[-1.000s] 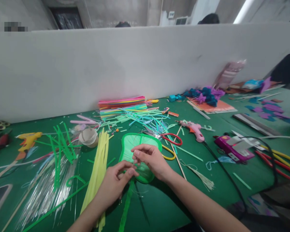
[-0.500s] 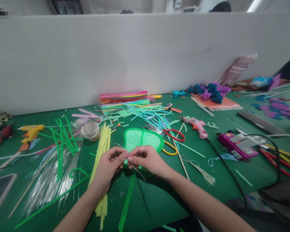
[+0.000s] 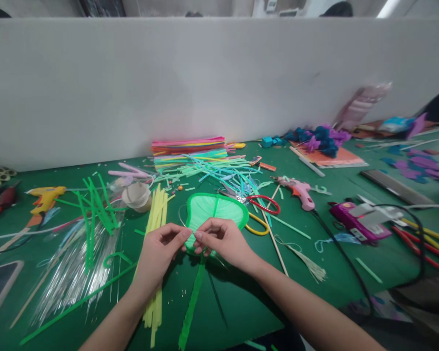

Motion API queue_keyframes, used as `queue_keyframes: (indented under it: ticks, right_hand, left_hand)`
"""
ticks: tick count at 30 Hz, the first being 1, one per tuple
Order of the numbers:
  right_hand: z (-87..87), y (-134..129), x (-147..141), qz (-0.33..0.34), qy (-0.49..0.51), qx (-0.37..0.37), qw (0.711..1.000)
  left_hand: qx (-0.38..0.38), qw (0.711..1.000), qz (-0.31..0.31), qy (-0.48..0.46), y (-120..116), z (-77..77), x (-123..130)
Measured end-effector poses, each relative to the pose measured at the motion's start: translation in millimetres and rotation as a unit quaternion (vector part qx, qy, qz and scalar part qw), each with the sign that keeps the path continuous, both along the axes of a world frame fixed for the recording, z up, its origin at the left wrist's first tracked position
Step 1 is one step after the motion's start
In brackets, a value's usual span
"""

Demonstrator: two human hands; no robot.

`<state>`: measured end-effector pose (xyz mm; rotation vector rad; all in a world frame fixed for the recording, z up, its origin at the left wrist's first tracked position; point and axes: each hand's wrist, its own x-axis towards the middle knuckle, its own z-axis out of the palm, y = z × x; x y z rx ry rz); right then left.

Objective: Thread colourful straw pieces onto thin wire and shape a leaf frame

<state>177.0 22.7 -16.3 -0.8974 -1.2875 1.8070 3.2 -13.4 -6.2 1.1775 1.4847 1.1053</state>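
Left hand (image 3: 163, 246): your thumb and index finger are pinched together on a thin strand (image 3: 179, 214), its loop bowing out over the left edge of the leaf-shaped fan (image 3: 227, 207). Right hand (image 3: 223, 241): your thumb and forefinger also look clamped on it, close beside the left tips; exact contact too fine to tell.

Handling, judged: strand very light, springy, probably slippery; grip with fingertips, near its end. Fan light, face likely delicate; take it by the green handle (image 3: 192, 304).

Around, left to right on the tabletop (image 3: 241, 319): yellow glue gun (image 3: 46, 197), paper cup (image 3: 136, 196), yellow pipe cleaners (image 3: 156, 209) beneath your left forearm, scissors (image 3: 246, 199) at the fan's upper right edge, pink glue gun (image 3: 296, 189). Chief obstructions: the pipe cleaners and scissors
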Motion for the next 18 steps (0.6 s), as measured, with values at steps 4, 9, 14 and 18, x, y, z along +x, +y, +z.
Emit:
queue_keyframes:
  ticks: [4, 9, 14, 18]
  right_hand:
    - [1.3, -6, -2, -0.044, -0.029, 0.085, 0.995]
    - [5.4, -11, 1, -0.068, -0.072, 0.181, 0.979]
    - [8.5, -14, 1, -0.066, -0.061, 0.189, 0.978]
    - [10.1, -14, 2, -0.091, -0.068, 0.203, 0.972]
  left_hand:
    - [0.016, 1.000, -0.019, 0.003, 0, 1.2, 0]
    - [0.075, 0.996, -0.037, 0.020, -1, 1.3, 0]
    - [0.101, 0.993, -0.054, 0.023, -5, 2.1, -1]
    - [0.115, 0.992, -0.050, 0.021, -5, 4.5, -1]
